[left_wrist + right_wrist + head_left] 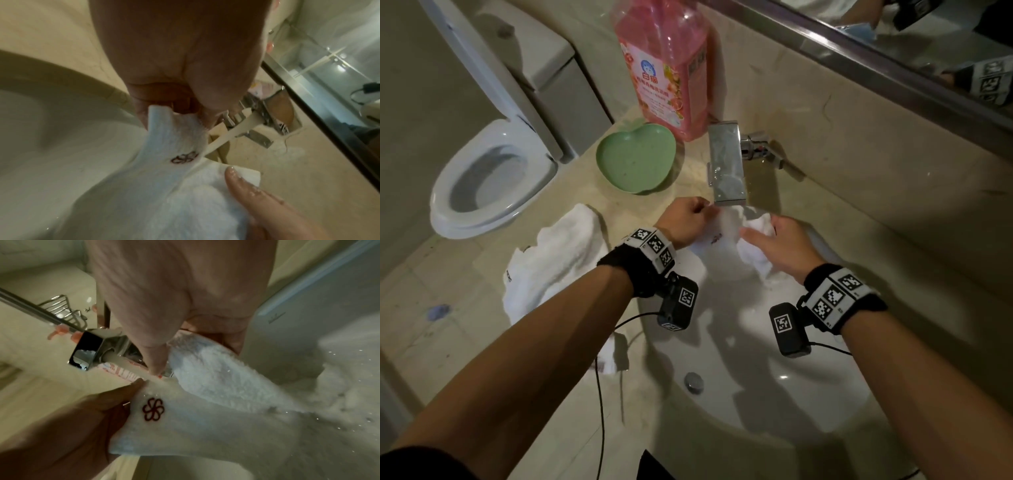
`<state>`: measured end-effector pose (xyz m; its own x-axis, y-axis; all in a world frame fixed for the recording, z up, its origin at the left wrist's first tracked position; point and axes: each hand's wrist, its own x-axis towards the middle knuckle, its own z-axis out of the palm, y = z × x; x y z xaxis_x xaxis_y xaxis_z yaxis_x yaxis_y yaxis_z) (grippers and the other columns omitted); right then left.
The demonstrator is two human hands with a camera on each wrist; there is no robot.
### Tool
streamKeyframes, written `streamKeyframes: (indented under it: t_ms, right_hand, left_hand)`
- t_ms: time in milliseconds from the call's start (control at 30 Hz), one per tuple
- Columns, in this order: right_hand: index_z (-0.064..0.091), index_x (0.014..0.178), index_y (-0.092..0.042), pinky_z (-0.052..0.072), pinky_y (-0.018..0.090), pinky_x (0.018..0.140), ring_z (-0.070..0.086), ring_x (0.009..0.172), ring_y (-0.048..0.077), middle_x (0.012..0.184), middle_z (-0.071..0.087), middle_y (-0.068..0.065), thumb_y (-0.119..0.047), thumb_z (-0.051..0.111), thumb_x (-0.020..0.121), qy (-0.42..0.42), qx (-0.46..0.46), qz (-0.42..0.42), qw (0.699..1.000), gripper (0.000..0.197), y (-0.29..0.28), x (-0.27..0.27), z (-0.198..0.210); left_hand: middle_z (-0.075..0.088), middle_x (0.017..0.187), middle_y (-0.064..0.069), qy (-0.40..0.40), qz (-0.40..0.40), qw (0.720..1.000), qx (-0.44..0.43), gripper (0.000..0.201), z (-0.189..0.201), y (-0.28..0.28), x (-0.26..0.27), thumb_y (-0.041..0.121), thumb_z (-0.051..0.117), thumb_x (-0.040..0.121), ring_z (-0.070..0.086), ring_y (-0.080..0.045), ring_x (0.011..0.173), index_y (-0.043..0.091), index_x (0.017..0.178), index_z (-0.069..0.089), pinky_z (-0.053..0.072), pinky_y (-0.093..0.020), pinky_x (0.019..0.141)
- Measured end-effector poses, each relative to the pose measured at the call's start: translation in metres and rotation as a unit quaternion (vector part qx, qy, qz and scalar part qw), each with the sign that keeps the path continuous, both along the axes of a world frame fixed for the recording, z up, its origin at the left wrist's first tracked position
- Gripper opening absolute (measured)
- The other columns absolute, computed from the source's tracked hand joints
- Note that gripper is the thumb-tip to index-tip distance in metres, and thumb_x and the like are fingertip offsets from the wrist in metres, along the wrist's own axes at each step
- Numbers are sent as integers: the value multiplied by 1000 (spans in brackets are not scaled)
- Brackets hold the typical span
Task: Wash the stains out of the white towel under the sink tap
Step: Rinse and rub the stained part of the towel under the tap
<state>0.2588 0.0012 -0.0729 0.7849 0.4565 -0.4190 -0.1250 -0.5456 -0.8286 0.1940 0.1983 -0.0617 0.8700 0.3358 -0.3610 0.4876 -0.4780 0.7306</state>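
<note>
A beige marble-look worktop (661, 404) runs along the far wall and carries a white oval sink (774, 394) with a metal drain plug (694, 381) near its front. A square chrome tap (726, 164) juts over the far rim of the sink, and water runs from its spout. Under that stream both hands hold the white towel (726, 229), which bears a dark red flower-shaped mark (153, 409). The left hand (686, 221) pinches the towel's left edge between curled fingers and thumb. The right hand (780, 246) grips a bunched fold on the right, its thumb curled over the cloth. The rest of the towel sags into the sink below the hands.

A second white towel (551, 260) lies heaped on the worktop to the left of the sink, partly hanging over the near edge. Far left of the tap sits a green apple-shaped dish (635, 159), and just beyond it stands a large bottle (664, 65) of pink liquid against the wall. A mirror (893, 41) with a metal frame runs along the upper right. Left of the worktop stands a white toilet (489, 171) with its lid raised, on a pale tiled floor (421, 308). Each wrist wears a black band with printed square markers and a small black camera with a cable.
</note>
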Motion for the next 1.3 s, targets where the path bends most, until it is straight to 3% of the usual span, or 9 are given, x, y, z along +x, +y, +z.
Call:
streamKeyframes:
  t_ms: [167,333,400,500,600,867,1000,1133,1300]
  right_hand:
    - [66,106,-19,55,35,80,68,88,14,95,72,-4,-39,71,89,-57,17,32,998,28,27,-6,0]
    - [61,116,-18,37,7,60,52,70,-7,85,61,-9,-23,53,103,-136,-2,115,984,16,39,-27,-1]
    - [59,115,-21,41,16,62,55,75,-4,86,60,-12,-29,53,103,-133,-15,117,984,16,37,-36,-4]
    - [50,129,-27,46,19,72,60,93,1,107,62,-18,-48,72,88,-88,-28,117,989,51,32,-43,-5]
    - [40,139,-20,49,33,93,59,112,16,132,62,0,-38,86,76,-115,-52,131,983,80,30,-45,-10]
    - [60,123,-17,47,20,78,62,91,8,116,68,2,-3,56,95,-170,-42,87,981,31,19,-29,-5]
    - [69,107,-23,51,17,74,64,84,-1,110,70,-5,1,50,92,-127,17,103,986,33,12,-18,10]
    - [68,87,-36,50,14,73,66,89,0,102,71,-13,-5,48,89,-92,55,102,989,37,5,-8,32]
    - [69,89,-32,53,23,73,68,88,6,99,72,-11,-12,47,85,-84,61,104,989,30,1,-3,54]
  left_hand:
    - [66,86,-13,34,87,990,-105,22,7,10,-13,22,54,96,62,-24,72,4,92,67,56,-37,60]
    - [69,99,-16,60,136,972,-180,17,2,0,-16,18,54,98,70,-28,79,5,102,64,61,-37,61]
    - [69,98,-22,58,157,967,-194,15,2,-4,-12,13,53,97,70,-29,75,2,97,63,61,-40,63]
    - [67,103,-32,67,179,956,-224,17,0,-13,-6,1,51,92,69,-43,91,-8,96,65,57,-55,82]
    - [70,100,-27,61,187,935,-297,16,4,-22,-4,-6,50,91,70,-39,91,-2,88,65,58,-49,85]
    - [74,74,3,98,113,951,-270,21,8,-22,-5,16,40,97,71,-15,71,16,90,59,50,-28,69]
    - [65,96,-6,92,126,975,-157,18,-3,-15,-5,12,39,95,63,-20,79,11,104,54,49,-31,63]
    - [58,107,0,34,99,979,-175,42,-6,-9,-6,-12,42,88,55,-8,78,4,126,51,44,-12,53]
    - [67,84,6,17,58,981,-184,23,4,4,-15,0,56,89,58,-6,74,19,94,69,45,-14,60]
